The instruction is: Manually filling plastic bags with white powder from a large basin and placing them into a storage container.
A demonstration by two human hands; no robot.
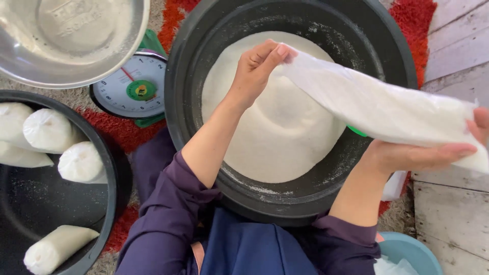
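White filled bag (377, 104), long and clear-skinned, held slantwise between both hands above the tub (204, 30). Left hand (257, 69): fingers pinched shut on its upper end. Right hand (433, 150): loosely curled under and around its lower part. Below the hands: black tub holding a white powder mound (270, 137). Left of the left hand: scale (133, 86), steel bowl (71, 40), second tub (109, 168) with packed bags (48, 130).

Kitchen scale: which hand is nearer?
Left. The left hand pinches the top end of the filled plastic bag over the black basin, just right of the kitchen scale. The right hand supports the bag's far end, much farther off.
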